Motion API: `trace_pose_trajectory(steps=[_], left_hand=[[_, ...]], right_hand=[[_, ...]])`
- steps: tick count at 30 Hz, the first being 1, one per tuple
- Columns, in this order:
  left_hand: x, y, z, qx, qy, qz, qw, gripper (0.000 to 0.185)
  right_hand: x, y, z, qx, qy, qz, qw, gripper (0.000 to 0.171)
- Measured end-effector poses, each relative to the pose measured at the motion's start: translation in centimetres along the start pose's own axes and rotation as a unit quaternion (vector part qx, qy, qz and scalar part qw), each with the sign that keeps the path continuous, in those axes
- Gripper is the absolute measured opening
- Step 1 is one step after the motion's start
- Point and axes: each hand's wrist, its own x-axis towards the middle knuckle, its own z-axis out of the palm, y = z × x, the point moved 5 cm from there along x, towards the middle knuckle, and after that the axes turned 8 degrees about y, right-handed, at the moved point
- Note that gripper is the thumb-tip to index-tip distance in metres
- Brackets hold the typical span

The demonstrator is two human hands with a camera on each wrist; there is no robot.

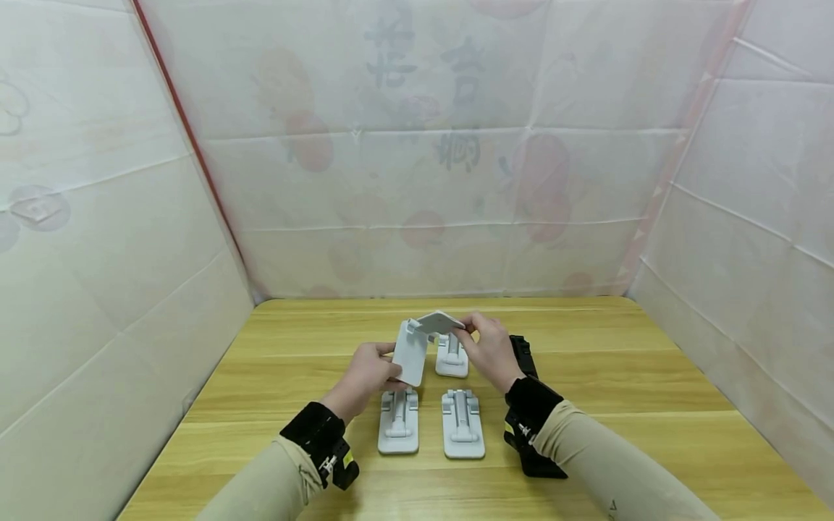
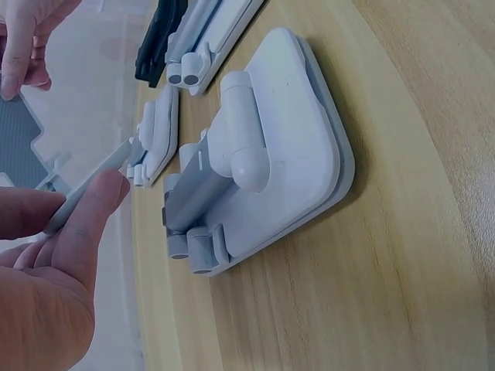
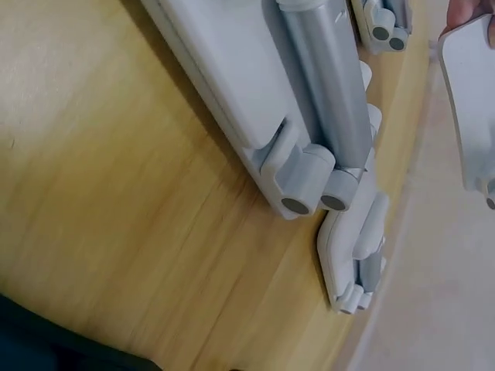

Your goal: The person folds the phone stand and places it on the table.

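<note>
An unfolded white folding phone stand is held up above the table between both hands. My left hand pinches one plate by its lower part, with thumb in front and fingers behind. My right hand pinches the far edge of the other plate, whose grey padded face shows in the left wrist view. Below lie two folded white phone stands, one at the left and one at the right. A third folded stand sits farther back, its top partly hidden by the raised plate.
Black objects lie at the right, one part beyond the right wrist and another beneath it; the wrist hides whether they join. The wooden table meets printed sheeting at the back and sides.
</note>
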Motion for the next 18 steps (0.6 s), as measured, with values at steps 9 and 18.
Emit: trace_pose_trajectory(steps=[9,18], left_hand=[[-0.2,0.0,-0.1,-0.002,-0.001,-0.009,1.0000,0.061],[-0.2,0.2,-0.2,-0.035,-0.011,-0.009,0.9993,0.061]], right_hand=[[0.4,-0.8,-0.2,-0.035,-0.019,-0.012,0.999,0.012],[-0.1,-2.2,0.4,-0.053,-0.025,-0.111,0.992,0.014]])
